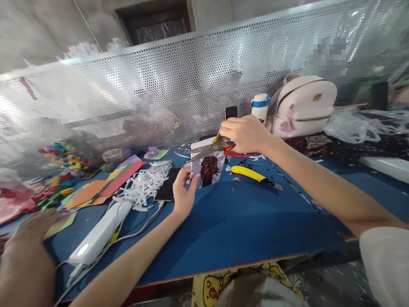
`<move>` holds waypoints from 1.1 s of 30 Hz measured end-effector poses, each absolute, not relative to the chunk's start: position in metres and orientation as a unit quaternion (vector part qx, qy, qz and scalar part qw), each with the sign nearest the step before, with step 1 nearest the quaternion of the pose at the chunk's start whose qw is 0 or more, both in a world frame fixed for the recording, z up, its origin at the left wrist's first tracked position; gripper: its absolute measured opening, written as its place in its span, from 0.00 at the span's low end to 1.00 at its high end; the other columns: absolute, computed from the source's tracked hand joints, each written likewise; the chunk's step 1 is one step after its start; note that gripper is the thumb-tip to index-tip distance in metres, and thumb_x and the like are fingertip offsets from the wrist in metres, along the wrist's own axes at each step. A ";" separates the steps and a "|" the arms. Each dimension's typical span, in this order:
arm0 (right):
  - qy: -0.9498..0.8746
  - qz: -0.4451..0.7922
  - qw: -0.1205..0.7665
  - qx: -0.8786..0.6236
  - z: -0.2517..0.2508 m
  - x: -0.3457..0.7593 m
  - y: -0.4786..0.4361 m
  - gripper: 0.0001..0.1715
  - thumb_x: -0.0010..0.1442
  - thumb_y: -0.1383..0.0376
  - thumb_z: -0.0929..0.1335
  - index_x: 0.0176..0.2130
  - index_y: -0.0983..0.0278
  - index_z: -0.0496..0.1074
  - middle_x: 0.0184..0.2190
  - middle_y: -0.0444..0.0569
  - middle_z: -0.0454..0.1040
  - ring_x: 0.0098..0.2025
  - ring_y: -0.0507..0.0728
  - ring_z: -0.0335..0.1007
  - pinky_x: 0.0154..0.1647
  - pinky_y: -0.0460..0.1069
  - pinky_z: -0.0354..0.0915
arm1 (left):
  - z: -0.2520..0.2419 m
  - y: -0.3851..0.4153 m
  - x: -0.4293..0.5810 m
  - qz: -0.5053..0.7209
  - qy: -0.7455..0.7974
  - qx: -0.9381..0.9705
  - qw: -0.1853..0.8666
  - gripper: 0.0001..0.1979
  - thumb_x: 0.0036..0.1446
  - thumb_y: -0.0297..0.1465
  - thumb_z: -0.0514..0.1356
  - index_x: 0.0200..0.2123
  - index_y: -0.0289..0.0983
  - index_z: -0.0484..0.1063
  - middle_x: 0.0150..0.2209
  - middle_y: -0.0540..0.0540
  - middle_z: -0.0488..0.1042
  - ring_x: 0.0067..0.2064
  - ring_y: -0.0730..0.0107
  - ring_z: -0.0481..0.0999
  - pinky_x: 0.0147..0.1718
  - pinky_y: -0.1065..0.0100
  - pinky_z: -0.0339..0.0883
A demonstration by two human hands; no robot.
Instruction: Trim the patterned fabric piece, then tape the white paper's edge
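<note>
My left hand (pixel 182 194) pinches the lower left edge of a small printed paper (pixel 207 169) with a dark red and black picture on it, held up above the blue table (pixel 243 226). My right hand (pixel 244 133) is closed round the red handles of a pair of scissors (pixel 213 149). The metal blades point left and lie across the top of the paper.
A yellow utility knife (pixel 251 174) lies right of the paper. Shredded white paper (pixel 145 184), a black phone (pixel 168 189), coloured sheets (pixel 102 187) and a white power bank (pixel 100 232) lie left. Another person's hand (pixel 27 236) rests at the far left. A pale backpack (pixel 303 106) stands behind.
</note>
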State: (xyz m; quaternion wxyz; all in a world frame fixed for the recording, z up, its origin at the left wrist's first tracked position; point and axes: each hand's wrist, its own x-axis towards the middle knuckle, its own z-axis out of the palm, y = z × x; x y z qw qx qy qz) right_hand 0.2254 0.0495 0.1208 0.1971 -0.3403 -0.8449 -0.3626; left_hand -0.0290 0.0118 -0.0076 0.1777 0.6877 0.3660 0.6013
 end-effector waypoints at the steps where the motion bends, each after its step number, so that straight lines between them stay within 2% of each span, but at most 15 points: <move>1: -0.845 -0.361 0.197 -0.341 0.121 0.225 0.049 0.09 0.61 0.67 0.62 0.33 0.65 0.71 0.32 0.50 0.73 0.35 0.57 0.65 0.25 0.52 0.44 | -0.008 0.012 -0.029 0.601 0.367 0.688 0.177 0.06 0.64 0.36 0.61 0.38 0.39 0.71 0.34 0.50 0.73 0.35 0.70 0.71 0.36 0.71 0.64; 33: -0.863 -0.320 0.168 -0.353 0.119 0.223 0.048 0.13 0.63 0.64 0.61 0.32 0.65 0.72 0.31 0.49 0.74 0.33 0.55 0.66 0.25 0.51 0.42 | -0.009 0.013 -0.028 0.599 0.367 0.688 0.182 0.07 0.63 0.37 0.62 0.37 0.39 0.71 0.34 0.49 0.73 0.35 0.69 0.71 0.36 0.70 0.64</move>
